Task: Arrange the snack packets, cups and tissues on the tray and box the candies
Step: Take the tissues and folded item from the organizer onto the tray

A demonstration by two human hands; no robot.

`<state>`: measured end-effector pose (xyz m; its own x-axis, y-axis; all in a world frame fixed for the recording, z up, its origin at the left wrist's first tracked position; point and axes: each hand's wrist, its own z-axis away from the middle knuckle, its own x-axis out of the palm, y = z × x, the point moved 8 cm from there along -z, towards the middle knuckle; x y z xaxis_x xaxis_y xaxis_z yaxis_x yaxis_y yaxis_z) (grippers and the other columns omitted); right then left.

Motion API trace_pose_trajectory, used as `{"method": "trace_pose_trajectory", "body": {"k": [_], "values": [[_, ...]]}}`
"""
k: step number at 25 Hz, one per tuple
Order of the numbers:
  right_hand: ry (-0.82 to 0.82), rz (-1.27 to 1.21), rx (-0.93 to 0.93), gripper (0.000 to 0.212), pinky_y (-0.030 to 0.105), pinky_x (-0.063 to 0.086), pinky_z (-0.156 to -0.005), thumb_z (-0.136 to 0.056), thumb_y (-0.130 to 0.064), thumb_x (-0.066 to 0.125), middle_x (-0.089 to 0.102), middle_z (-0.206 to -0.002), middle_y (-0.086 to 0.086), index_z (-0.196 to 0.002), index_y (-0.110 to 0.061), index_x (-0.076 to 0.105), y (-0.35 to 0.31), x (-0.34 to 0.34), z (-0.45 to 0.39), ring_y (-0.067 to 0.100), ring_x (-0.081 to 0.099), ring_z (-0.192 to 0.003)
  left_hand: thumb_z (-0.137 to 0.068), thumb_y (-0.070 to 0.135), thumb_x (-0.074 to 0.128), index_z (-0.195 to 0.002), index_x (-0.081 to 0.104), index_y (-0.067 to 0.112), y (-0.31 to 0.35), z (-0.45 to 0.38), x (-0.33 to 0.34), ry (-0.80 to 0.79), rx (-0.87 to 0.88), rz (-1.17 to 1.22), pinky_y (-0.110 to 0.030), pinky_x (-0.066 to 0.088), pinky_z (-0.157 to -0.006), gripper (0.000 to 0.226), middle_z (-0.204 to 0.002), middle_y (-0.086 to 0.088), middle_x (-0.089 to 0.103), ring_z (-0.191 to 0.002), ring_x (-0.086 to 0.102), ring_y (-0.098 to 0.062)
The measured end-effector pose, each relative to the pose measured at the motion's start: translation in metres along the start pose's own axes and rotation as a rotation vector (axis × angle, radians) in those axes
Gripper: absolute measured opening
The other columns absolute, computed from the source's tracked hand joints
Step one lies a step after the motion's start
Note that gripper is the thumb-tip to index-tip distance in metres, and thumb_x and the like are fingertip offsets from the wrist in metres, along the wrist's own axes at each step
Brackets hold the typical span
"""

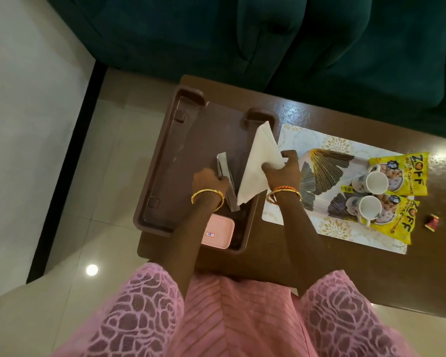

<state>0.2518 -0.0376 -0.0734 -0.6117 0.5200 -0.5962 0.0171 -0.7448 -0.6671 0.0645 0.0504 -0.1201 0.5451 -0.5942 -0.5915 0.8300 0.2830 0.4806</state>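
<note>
Tissue (258,163), folded into a white triangle, is pinched at its right edge by the right hand (281,173), thumb on top and fingers curled under, so the grip is closed on the paper. It hangs over the right part of the brown tray (165,140), just inside the tray's right rim. The left hand (207,180) is clamped on a grey metal holder (225,181) that stands on the tray floor just left of the tissue.

The triangle's long axis runs from near to far, leaning slightly right at the top. Its sharpest tip points far, toward the tray's far right handle; a second corner points near, down toward the holder's near end.

Risks, as I judge them: the paper is limp and held at one edge only, so it may unfold or droop when it is fed into the holder, and the crease could be lost. If the left hand loosens, the holder may tip or slide on the smooth tray.

Near the body, a pink box (218,233) lies in the tray's near corner. To the right, two white cups (371,194) sit on yellow snack packets (407,186) on a patterned mat (307,143), well apart from the tray. One red candy (432,222) lies on the table (438,266) beyond them.
</note>
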Motion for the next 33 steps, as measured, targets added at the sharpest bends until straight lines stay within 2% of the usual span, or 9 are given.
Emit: {"method": "trace_pose_trajectory", "body": {"k": [2,4,7,9,12,16,20,27,33], "values": [[-0.038,-0.018,-0.076,0.049,0.021,0.049,-0.062,-0.073,-0.017,0.071,0.056,-0.094,0.003,-0.117,-0.015,0.048,-0.025,-0.006,0.007,0.021,0.058,-0.083,-0.082,0.022,0.063,-0.094,0.067,-0.006,-0.012,0.007,0.000,0.020,-0.088,0.141,-0.044,0.059,-0.078,0.031,-0.090,-0.023,0.073,-0.078,0.071,-0.035],[-0.078,0.067,-0.217,0.041,0.010,0.042,-0.053,-0.071,-0.018,0.074,0.063,-0.091,0.006,-0.108,-0.011,0.060,-0.056,-0.009,0.015,0.016,0.057,-0.077,-0.082,0.021,0.063,-0.094,0.067,-0.006,-0.023,0.016,0.002,0.057,-0.178,0.285,-0.043,0.060,-0.076,0.030,-0.090,-0.022,0.073,-0.075,0.072,-0.033],[-0.167,0.232,-0.382,0.022,0.019,0.046,-0.053,-0.071,-0.014,0.073,0.070,-0.085,0.015,-0.091,-0.004,0.071,-0.089,-0.009,0.033,0.021,0.058,-0.069,-0.082,0.019,0.064,-0.097,0.066,-0.007,-0.027,0.023,0.008,0.050,-0.242,0.446,-0.045,0.059,-0.079,0.030,-0.093,-0.024,0.072,-0.079,0.071,-0.036],[-0.220,0.347,-0.424,0.018,0.015,0.038,-0.050,-0.073,-0.014,0.072,0.068,-0.079,0.012,-0.088,-0.005,0.072,-0.097,-0.004,0.043,0.020,0.053,-0.066,-0.082,0.018,0.067,-0.098,0.064,-0.009,-0.029,0.021,0.011,0.006,-0.267,0.518,-0.047,0.058,-0.082,0.031,-0.094,-0.027,0.071,-0.082,0.071,-0.037],[-0.266,0.491,-0.448,0.011,0.026,0.042,-0.061,-0.076,-0.010,0.066,0.069,-0.081,0.020,-0.083,-0.003,0.071,-0.094,0.013,0.054,0.032,0.059,-0.075,-0.077,0.013,0.072,-0.099,0.063,-0.007,-0.040,0.023,0.010,-0.125,-0.335,0.602,-0.043,0.058,-0.081,0.031,-0.093,-0.023,0.071,-0.075,0.070,-0.030],[-0.350,0.616,-0.460,0.017,0.035,0.047,-0.067,-0.077,-0.008,0.058,0.068,-0.088,0.026,-0.088,-0.006,0.070,-0.078,0.049,0.069,0.042,0.062,-0.084,-0.075,0.009,0.069,-0.103,0.067,0.006,-0.057,0.019,-0.027,-0.005,-0.198,0.319,-0.032,0.048,-0.088,0.028,-0.104,-0.014,0.071,-0.097,0.064,-0.030],[-0.326,0.701,-0.512,0.022,0.039,0.053,-0.074,-0.080,-0.008,0.055,0.068,-0.096,0.023,-0.098,-0.006,0.069,-0.069,0.077,0.070,0.041,0.062,-0.089,-0.074,0.006,0.069,-0.117,0.057,0.008,-0.056,0.011,-0.036,0.008,-0.088,0.257,-0.024,0.042,-0.080,0.045,-0.110,-0.012,0.068,-0.099,0.063,-0.025],[-0.335,0.668,-0.534,0.032,0.042,0.052,-0.089,-0.088,-0.008,0.055,0.059,-0.114,0.019,-0.120,-0.005,0.058,-0.051,0.105,0.074,0.035,0.057,-0.106,-0.078,0.009,0.066,-0.132,0.038,0.010,-0.044,0.007,-0.035,0.025,-0.015,0.279,-0.044,0.050,-0.095,0.061,-0.122,-0.019,0.062,-0.110,0.060,-0.037],[-0.323,0.502,-0.468,0.049,0.042,0.046,-0.095,-0.081,-0.021,0.067,0.053,-0.125,0.018,-0.126,-0.009,0.052,-0.037,0.095,0.070,0.035,0.047,-0.116,-0.078,0.006,0.065,-0.139,0.030,0.010,-0.023,-0.010,-0.034,0.028,0.127,0.096,-0.045,0.041,-0.105,0.070,-0.138,-0.020,0.047,-0.124,0.048,-0.038]]}}
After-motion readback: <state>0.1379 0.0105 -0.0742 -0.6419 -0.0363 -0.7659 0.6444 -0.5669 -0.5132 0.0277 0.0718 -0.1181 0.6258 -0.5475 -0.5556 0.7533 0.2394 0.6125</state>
